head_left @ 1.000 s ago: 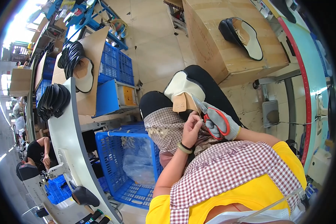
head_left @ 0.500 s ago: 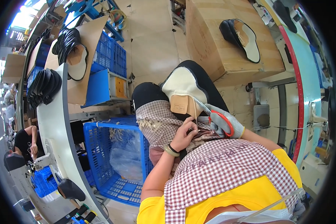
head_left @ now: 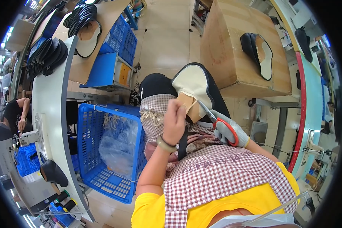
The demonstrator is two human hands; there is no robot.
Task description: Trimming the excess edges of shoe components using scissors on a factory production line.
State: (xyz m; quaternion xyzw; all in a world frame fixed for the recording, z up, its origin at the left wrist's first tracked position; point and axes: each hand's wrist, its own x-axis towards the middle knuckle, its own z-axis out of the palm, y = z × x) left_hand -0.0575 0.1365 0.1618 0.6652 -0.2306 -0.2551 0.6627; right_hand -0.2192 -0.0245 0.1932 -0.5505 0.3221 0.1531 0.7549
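A black shoe upper (head_left: 190, 81) rests across my thighs, its cream lining and tan insert facing up. My left hand (head_left: 174, 121) is bare, with its fingers closed in a pinch at the tan part. A thin pale strip (head_left: 193, 105) runs from the upper toward these fingers, which blur partly hides. Scissors (head_left: 206, 110) with red handles sit in my right hand (head_left: 242, 133), which wears a grey glove. Their blades point up along the lining's right edge, beside the strip. Whether the blade tips touch the upper, I cannot tell.
At my left stands a blue crate (head_left: 131, 190) holding clear plastic, next to a white worktable (head_left: 55, 102). Stacked black uppers (head_left: 81, 19) lie on cardboard. Ahead right, a large carton (head_left: 220, 57) bears another upper (head_left: 262, 57). A co-worker (head_left: 17, 114) sits far left.
My left hand has moved up and to the left, from below the upper to its tan part. The scissors remain by the lining's edge. The whole view has shifted slightly.
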